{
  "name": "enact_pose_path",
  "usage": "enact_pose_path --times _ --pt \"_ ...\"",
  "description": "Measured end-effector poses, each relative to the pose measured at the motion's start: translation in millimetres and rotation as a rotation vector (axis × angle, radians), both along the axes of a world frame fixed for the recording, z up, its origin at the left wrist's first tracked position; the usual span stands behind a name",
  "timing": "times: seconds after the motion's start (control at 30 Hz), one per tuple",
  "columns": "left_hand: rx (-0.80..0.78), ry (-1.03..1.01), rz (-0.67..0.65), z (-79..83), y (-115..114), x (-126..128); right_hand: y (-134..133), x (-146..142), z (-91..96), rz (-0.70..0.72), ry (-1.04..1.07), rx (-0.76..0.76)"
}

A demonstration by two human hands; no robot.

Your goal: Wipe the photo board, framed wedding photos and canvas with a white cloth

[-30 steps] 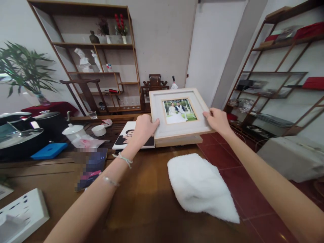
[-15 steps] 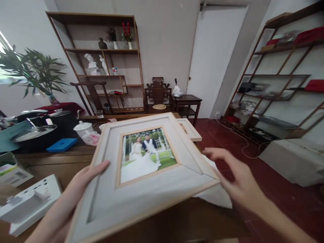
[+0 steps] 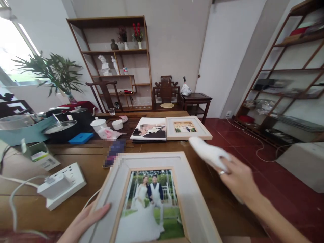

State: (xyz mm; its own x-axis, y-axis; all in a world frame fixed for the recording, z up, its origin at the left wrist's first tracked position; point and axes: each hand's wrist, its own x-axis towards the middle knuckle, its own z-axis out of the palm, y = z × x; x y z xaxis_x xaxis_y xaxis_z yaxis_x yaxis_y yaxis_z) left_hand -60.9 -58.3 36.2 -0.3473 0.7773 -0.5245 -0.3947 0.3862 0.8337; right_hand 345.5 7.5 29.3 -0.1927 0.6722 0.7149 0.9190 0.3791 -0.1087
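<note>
My left hand (image 3: pixel 88 219) grips the left edge of a light wooden picture frame (image 3: pixel 194 189), with the thumb laid over its pale mat. Inside the frame is a photo (image 3: pixel 152 206) of two people in wedding clothes on grass. The frame's lower edge runs out of view. To the right of it, my right hand (image 3: pixel 238 177) is closed around a bunched white cloth (image 3: pixel 207 153), raised above the table and a little blurred. A ring shows on one finger.
Another framed photo (image 3: pixel 205 132) and a photo panel (image 3: pixel 149 136) lie at the table's far edge. On the left are a white power strip (image 3: pixel 76 182), a small open box (image 3: pixel 48 162), a blue block (image 3: pixel 81 138), a lidded pan (image 3: pixel 59 130) and a white teapot (image 3: pixel 98 125).
The picture frame has come lower and closer to me, uncovering the photo panel behind. My right hand has left the frame's corner and lifted the white cloth off the table.
</note>
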Motion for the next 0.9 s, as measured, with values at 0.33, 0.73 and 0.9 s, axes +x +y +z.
enact_pose_path --times 0.33,0.73,0.9 --pt "-0.036 0.016 -0.401 20.8 34.9 67.8 -28.3 -2.8 17.7 0.267 -0.280 -0.094" --pt "0.256 0.750 -0.493 0.6 81.1 56.7 -3.7 -42.1 -1.3 0.378 -0.181 -0.246" --pt "0.431 1.047 -0.380 -3.4 81.1 60.7 0.1 -42.5 -7.5 0.360 -0.152 -0.200"
